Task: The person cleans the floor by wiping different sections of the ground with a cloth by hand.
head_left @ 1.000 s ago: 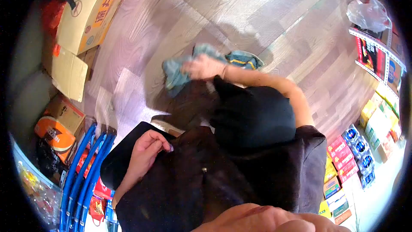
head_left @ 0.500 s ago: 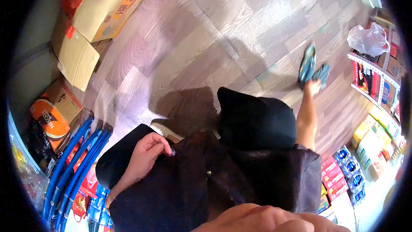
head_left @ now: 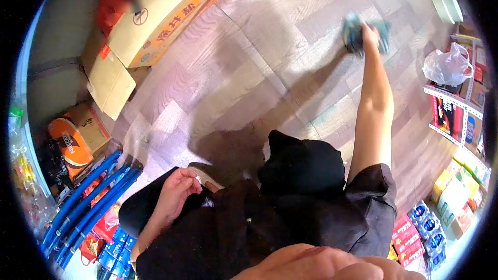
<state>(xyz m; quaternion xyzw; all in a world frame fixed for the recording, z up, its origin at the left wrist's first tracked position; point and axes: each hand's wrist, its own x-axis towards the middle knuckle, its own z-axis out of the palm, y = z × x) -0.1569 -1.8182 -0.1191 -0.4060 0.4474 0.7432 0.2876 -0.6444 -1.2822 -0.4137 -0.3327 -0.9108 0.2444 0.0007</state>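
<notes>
My right hand [head_left: 370, 36] is stretched far out over the wood-patterned floor [head_left: 249, 57], closed on a crumpled grey-green cloth [head_left: 353, 35]. Part of the cloth bulges out on either side of the fingers and looks blurred; it appears to be on or just above the floor. My left hand [head_left: 179, 189] rests by my bent left knee, above the dark clothing. Its fingers are loosely curled together, and nothing shows in them. A small pale mark [head_left: 208, 202] on the clothing lies just below its fingertips.
At left stand a large open carton [head_left: 155, 15], an orange-and-brown box [head_left: 70, 142] and curved blue tubes [head_left: 96, 205]. Along the right are a shelf [head_left: 454, 96] with a clear plastic bag [head_left: 448, 65], pale basins [head_left: 445, 5], red boxes [head_left: 407, 241] and blue-labelled packs [head_left: 430, 225].
My right arm has reached farther out, carrying the cloth forward over the floor and slightly left. The left hand's fingers have loosened a little. The whole view has shifted somewhat.
</notes>
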